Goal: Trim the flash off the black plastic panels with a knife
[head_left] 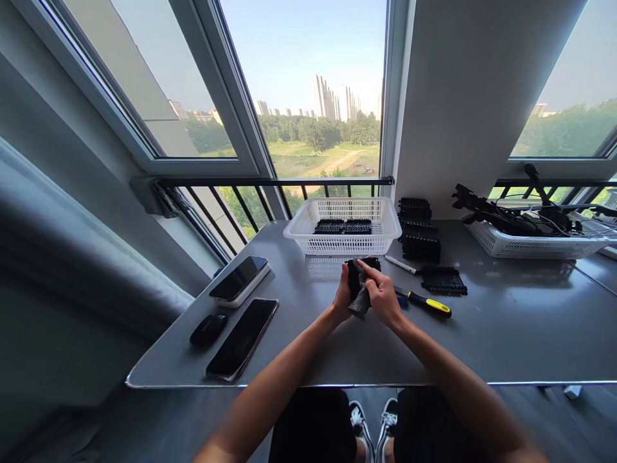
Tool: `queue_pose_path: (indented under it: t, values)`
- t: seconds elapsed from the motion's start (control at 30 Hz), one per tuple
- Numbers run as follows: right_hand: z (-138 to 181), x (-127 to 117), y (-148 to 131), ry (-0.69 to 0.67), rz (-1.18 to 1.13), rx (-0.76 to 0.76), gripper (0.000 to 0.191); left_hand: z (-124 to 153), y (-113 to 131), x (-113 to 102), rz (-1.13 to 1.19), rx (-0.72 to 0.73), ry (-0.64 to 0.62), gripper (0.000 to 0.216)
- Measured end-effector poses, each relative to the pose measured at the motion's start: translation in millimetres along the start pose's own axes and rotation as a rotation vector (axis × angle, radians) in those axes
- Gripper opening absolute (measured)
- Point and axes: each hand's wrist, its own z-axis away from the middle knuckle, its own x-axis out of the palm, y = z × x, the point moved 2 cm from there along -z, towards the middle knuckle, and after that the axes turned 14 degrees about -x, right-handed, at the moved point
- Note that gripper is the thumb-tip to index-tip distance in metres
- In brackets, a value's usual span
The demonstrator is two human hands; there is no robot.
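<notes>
My left hand (343, 297) and my right hand (382, 296) meet above the middle of the grey table (506, 334). Between them they grip a black part wrapped in a dark grey cloth (358, 289). The fingers of both hands are curled around it. Just beyond the hands stands a white mesh basket (344, 225) with black ridged parts inside. A screwdriver with a yellow and black handle (427, 302) lies on the table right of my right hand.
Stacks of black ridged parts (419, 231) and one flat part (443, 280) lie right of the basket, with a white pen (401, 264). Two phones (243, 337) (238, 278) and a small black case (208, 328) lie at left. A second basket (530, 243) holds cables.
</notes>
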Motion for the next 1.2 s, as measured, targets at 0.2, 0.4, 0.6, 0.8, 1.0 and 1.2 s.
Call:
queue_pose_path:
  t: [0.2, 0.4, 0.6, 0.8, 1.0, 1.2]
  values:
    - [3.5, 9.1, -1.2, -0.194, 0.098, 0.068, 0.057, 1.0, 2.2, -0.6, 0.024, 0.055, -0.001, 0.065]
    - [6.5, 12.9, -6.3, -0.300, 0.155, 0.100, 0.053, 3.2, 14.9, -1.7, 0.052, 0.091, 0.023, 0.068]
    - [9.2, 11.2, -14.5, -0.360, 0.173, 0.093, 0.044, 3.5, 21.5, -2.5, 0.058, 0.126, -0.002, 0.066]
    - [7.5, 7.7, -19.2, -0.443, 0.267, 0.127, 0.040, 7.9, 26.5, -2.3, 0.059, 0.090, 0.051, 0.070]
    - [4.8, -8.3, -18.5, -0.282, 0.493, -0.017, 0.040, 9.4, 24.0, -0.8, 0.009, -0.033, 0.108, 0.072]
    - [3.0, -11.0, -17.0, -0.237, 0.689, -0.116, 0.056, 5.8, 8.9, 0.2, 0.026, -0.134, 0.090, 0.055]
